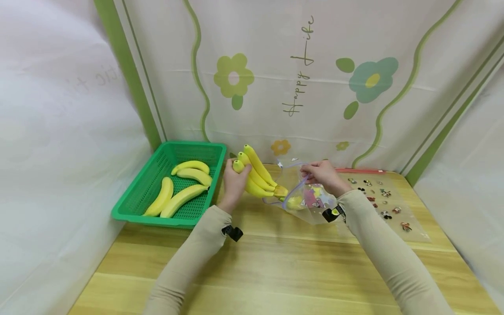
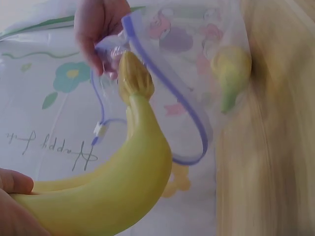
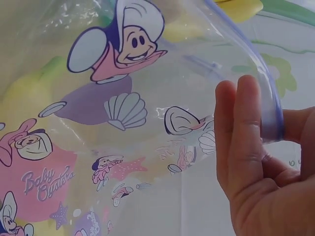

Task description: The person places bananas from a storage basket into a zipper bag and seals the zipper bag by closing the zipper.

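While the left hand (image 1: 235, 183) grips a bunch of bananas (image 1: 257, 173) with its fingers curled round the blossom ends, the stem end of the bunch points away from those fingers and sits at the mouth of a clear zip bag (image 1: 309, 201). Left wrist view confirms: the brown stem tip (image 2: 133, 76) lies just inside the bag's purple zip rim (image 2: 167, 93), touching the film beside the other hand's fingertips. The right hand (image 1: 323, 175) pinches that rim, fingers together on one side and thumb on the other, as the right wrist view shows (image 3: 246, 142). The bag carries cartoon prints and shell motifs; 1 yellow item (image 2: 230, 69) is visible through the film, below the pinching fingers, its nature unclear.

To the outer side of the left hand's fingers, just beside them, stands a green basket (image 1: 130, 205) holding 4 loose bananas (image 1: 185, 186). Beyond the right hand's fingers, apart from them, a printed clear sheet (image 1: 383, 201) lies flat on the wooden table (image 1: 275, 271).
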The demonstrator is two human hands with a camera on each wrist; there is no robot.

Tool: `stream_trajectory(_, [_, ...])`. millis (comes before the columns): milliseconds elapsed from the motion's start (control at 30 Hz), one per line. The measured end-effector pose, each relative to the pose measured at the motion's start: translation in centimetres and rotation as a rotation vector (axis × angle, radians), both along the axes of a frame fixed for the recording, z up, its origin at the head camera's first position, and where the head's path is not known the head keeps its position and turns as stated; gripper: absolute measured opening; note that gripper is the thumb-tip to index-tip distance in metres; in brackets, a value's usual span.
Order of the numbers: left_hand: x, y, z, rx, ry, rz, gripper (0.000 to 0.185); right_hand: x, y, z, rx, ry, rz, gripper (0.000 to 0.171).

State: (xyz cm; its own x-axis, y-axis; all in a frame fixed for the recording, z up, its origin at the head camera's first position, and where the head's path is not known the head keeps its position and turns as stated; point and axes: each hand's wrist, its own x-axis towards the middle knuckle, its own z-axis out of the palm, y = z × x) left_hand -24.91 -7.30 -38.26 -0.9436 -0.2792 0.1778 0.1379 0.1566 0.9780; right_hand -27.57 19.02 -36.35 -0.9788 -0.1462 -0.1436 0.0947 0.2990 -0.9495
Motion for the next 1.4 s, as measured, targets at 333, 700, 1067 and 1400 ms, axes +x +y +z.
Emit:
stream_trajectory(333, [1.4,2.3,-0.6,0.081,0.095,0.003,0.041,0.2,-0.4,0.3,-0.063,-0.005,-0.011,0.030])
stream_trajectory(700, [2.2,4.0,-2.2,0.217,0.154,0.006,0.038,0.0,-0.7,0.7,-0.061,0.010,-0.031,0.035])
stream_trajectory(1067, [4.2,3.9,-0.3,0.191,0.255,-0.076,0.035,0.0,-0.9,0.9,-0.056,-0.023,-0.002,0.038])
stream_trajectory(1400, [1.7,4.9,-4.4,0.256,0.307,0.067,0.037,0.6,-0.7,1.3,-0.009,-0.026,0.011,0.040])
